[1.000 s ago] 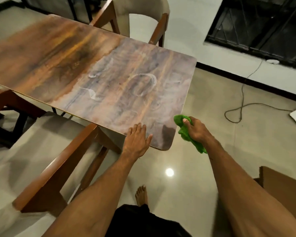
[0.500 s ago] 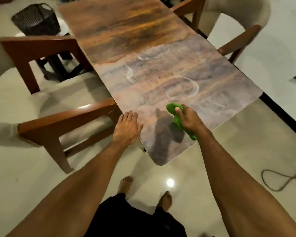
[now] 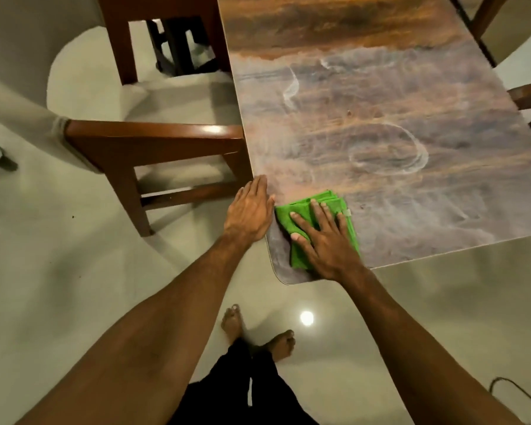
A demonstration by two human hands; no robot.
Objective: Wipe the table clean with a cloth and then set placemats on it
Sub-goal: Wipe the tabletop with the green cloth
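Through the head camera I am looking down at the near corner of the wooden tabletop (image 3: pixel 396 96). I am pressing the right hand (image 3: pixel 325 240) flat on a folded green cloth (image 3: pixel 327 198), with the fingers straight and spread apart and the palm bearing down on it. The cloth is lying on the tabletop at that near left corner, just inside the rounded edge, and green is showing between the fingers and past the fingertips.

I am resting the left hand (image 3: pixel 250 210) on the tabletop's left edge, with its fingers straight and pressed together and nothing in its grasp. It is sitting just beside the cloth; I cannot tell whether the thumb is touching the fabric.

Beyond the cloth, the near half of the tabletop is looking dull and hazy, and a whitish ring-shaped smear (image 3: pixel 390 150) and a thinner curved streak (image 3: pixel 290 87) are showing on it. The far part is looking darker and warmer in colour.

A wooden armchair (image 3: pixel 154 139) with a pale seat is standing against the tabletop's left side, its armrest reaching the edge. Another wooden chair arm (image 3: pixel 528 93) is showing at the right side. My bare feet (image 3: pixel 232 322) are standing on the glossy pale floor (image 3: pixel 74 271), which is reflecting a small round light (image 3: pixel 306 318).
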